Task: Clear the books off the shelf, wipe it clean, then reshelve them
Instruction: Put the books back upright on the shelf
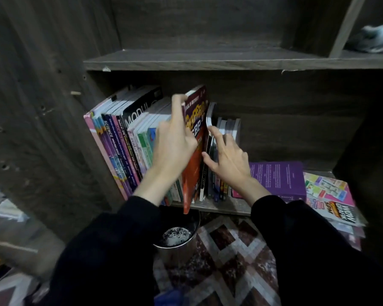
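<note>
A row of books point(117, 138) stands leaning on the lower shelf board point(226, 207) of a dark wooden bookcase. My left hand point(174, 142) grips the top and spine of a red and maroon book point(195, 146), which sticks out past the shelf's front edge. My right hand point(227, 154) rests with spread fingers against the smaller upright books point(229, 127) to its right, thumb touching the red book's side. A purple book point(279, 177) lies flat on the shelf further right. Both arms wear black sleeves.
A stack of colourful workbooks point(332, 199) lies at the right end of the shelf. The upper shelf board point(186, 59) is bare; a grey cloth point(374, 38) sits in the compartment at top right. A metal bin point(177, 237) stands on the patterned floor below.
</note>
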Motion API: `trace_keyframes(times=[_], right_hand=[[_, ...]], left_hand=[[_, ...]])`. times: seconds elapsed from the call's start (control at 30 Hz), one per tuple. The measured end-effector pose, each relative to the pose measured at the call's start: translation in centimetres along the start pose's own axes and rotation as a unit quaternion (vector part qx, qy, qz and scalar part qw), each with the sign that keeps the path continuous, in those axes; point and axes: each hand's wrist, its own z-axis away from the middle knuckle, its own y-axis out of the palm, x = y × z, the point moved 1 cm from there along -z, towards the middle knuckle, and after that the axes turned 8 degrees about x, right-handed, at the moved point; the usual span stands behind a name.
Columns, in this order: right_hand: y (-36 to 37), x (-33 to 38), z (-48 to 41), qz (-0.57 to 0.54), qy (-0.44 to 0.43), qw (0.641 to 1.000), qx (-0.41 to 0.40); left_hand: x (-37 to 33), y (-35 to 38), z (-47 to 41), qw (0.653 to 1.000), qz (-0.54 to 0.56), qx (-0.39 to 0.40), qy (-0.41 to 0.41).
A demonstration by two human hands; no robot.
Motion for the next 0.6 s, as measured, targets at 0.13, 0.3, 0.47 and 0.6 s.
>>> trace_keyframes(times=[0.13, 0.3, 0.47, 0.6], right_hand=[[0.0, 0.1, 0.0, 0.006, -0.011, 1.0, 0.002], [0.1, 0.5, -0.3, 0.007, -0.021, 1.0, 0.008], [0.4, 0.6, -0.5, 0.009, -0.031, 0.999, 0.01], [0.3, 0.9, -0.5, -0.009, -0.033, 0.999, 0.015]], left_hand=[[3.2, 4.6, 0.7, 0.999, -0.023, 0.005, -0.045], [4.8, 5.9, 1.2, 0.998, -0.047, 0.002, -0.038], [6.0, 6.8, 6.2, 0.994, 0.045, -0.005, -0.104], [6.1, 11.2, 13.1, 0.97, 0.135, 0.032, -0.2]])
